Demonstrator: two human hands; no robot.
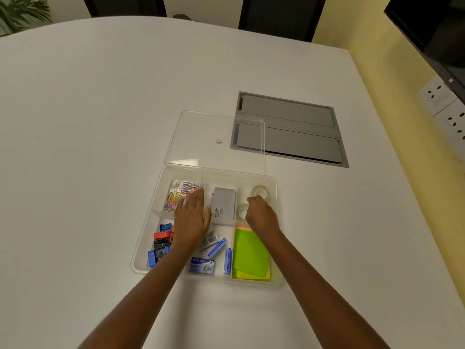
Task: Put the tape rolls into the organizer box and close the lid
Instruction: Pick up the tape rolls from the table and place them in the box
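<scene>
A clear plastic organizer box [146, 238] stands open on the white table. Its clear lid [216, 127] lies flat just behind it. Two clear tape rolls sit in the back right compartment: one tape roll [260, 191] at the far end, a second tape roll [242, 210] nearer. My right hand [261, 215] hovers over that compartment with fingers curled, touching the far roll; whether it grips a roll I cannot tell. My left hand [192, 217] lies flat with fingers apart over the left middle of the box, holding nothing.
The box also holds coloured paper clips [180, 191], a grey Camlin box [224, 206], sharpeners [161, 244], staple boxes [202, 264] and green sticky notes [250, 255]. A grey cable hatch [292, 129] is set in the table behind right. Wall sockets [442, 102] sit far right.
</scene>
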